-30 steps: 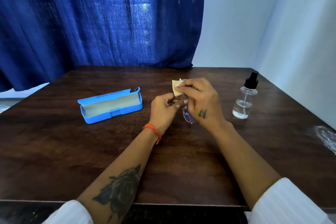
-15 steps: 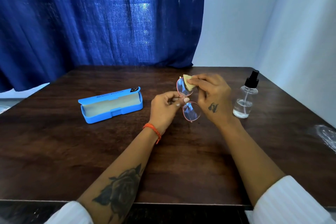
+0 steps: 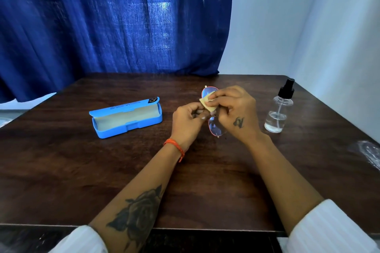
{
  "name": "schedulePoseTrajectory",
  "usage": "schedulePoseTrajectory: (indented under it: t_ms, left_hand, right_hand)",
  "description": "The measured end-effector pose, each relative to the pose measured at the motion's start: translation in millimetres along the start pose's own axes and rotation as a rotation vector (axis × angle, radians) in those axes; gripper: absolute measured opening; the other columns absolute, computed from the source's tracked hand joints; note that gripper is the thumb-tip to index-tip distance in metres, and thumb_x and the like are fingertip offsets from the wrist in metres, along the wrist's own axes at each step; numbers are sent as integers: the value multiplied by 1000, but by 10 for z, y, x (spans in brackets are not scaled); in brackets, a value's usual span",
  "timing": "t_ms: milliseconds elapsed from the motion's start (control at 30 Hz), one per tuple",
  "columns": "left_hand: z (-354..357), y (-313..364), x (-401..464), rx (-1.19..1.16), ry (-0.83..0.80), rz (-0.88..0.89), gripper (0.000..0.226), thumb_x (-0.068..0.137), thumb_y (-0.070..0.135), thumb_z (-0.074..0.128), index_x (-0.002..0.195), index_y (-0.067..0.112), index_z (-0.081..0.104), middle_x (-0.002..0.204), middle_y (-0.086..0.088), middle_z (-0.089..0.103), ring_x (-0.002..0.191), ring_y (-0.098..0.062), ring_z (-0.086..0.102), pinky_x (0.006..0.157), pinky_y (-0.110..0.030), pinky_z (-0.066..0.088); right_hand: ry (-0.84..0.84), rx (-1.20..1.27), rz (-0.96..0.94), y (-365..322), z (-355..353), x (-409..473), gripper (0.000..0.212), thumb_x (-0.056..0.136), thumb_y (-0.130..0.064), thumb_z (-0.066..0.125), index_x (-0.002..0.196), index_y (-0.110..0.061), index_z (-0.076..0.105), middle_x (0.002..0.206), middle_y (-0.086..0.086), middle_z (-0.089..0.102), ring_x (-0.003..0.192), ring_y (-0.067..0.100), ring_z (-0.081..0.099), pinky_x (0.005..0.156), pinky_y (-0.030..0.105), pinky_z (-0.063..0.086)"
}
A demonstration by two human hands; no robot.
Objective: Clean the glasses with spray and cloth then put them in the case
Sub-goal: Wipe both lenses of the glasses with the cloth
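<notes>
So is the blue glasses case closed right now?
No, the blue case lies open on the table, its pale lining showing.

**1 head-worn view, looking forward and down**

There is only 1 camera, so no 2 views overlap. It sits on the person's head and faces forward and downward across a dark wooden table (image 3: 61,170) toward a blue curtain (image 3: 102,16) and a pale wall (image 3: 308,16) at the far side. The lens is wide — the table edges splay outward and both forearms run in from the bottom corners. The left hand (image 3: 187,123) and right hand (image 3: 236,113) meet close to the frame's centre, near the camera, while the table's near edge crosses the bottom of the frame — the far edge lies about mid-height.
</notes>
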State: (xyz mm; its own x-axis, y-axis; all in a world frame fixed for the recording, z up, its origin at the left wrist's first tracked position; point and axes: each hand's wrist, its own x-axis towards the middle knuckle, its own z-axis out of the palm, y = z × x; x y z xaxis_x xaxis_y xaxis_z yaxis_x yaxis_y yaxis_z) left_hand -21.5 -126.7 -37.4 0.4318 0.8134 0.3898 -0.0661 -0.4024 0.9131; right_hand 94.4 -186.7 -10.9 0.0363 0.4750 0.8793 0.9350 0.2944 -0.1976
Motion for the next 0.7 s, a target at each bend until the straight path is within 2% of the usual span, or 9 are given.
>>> schedulePoseTrajectory:
  t_ms: [133, 200, 267, 400, 567, 700]
  left_hand:
    - [-12, 3, 6, -26, -7, -6, 14, 77, 8, 71, 79, 22, 70, 81, -5, 71, 81, -14, 66, 79, -28, 54]
    - [-23, 1, 14, -34, -12, -8, 11, 77, 12, 72, 79, 23, 69, 78, 0, 70, 77, -8, 65, 76, -23, 53]
    - [-24, -3, 12, -12, -20, 6, 11, 77, 14, 72, 79, 25, 69, 76, 3, 69, 74, -3, 64, 73, -18, 53]
    - [-14, -15, -2, 65, -41, 65, 13, 79, 11, 69, 83, 23, 70, 77, 7, 69, 73, 3, 63, 69, -11, 49]
    - [-22, -27, -4, 74, -23, 61, 18, 79, 9, 69, 78, 27, 68, 70, 13, 66, 68, 6, 61, 66, -10, 47]
    - [-24, -15, -2, 78, 10, 52, 19, 77, 6, 68, 93, 15, 71, 79, 2, 70, 77, -4, 63, 76, -25, 52]
  right_hand:
    - [71, -25, 50, 32, -51, 5, 23, 62, 9, 54, 63, -4, 72, 74, 7, 72, 73, 27, 63, 72, 17, 42]
    - [107, -67, 66, 31, -60, 1, 27, 64, 12, 53, 71, -3, 74, 79, 8, 73, 77, 29, 63, 76, 16, 40]
    - [124, -125, 46, 1, -50, -1, 27, 71, 6, 51, 82, -2, 75, 86, 11, 72, 81, 31, 63, 80, 17, 39]
    - [73, -175, -21, -92, -14, -10, 34, 75, -3, 46, 97, 1, 72, 95, 16, 70, 88, 33, 63, 84, 20, 40]
    - [-20, -137, -85, -113, -16, -15, 32, 76, -7, 45, 90, 0, 74, 94, 15, 71, 89, 31, 64, 87, 20, 41]
    - [-36, -102, -155, -92, 14, -23, 27, 72, -2, 50, 81, -2, 75, 88, 12, 72, 84, 28, 64, 85, 17, 41]
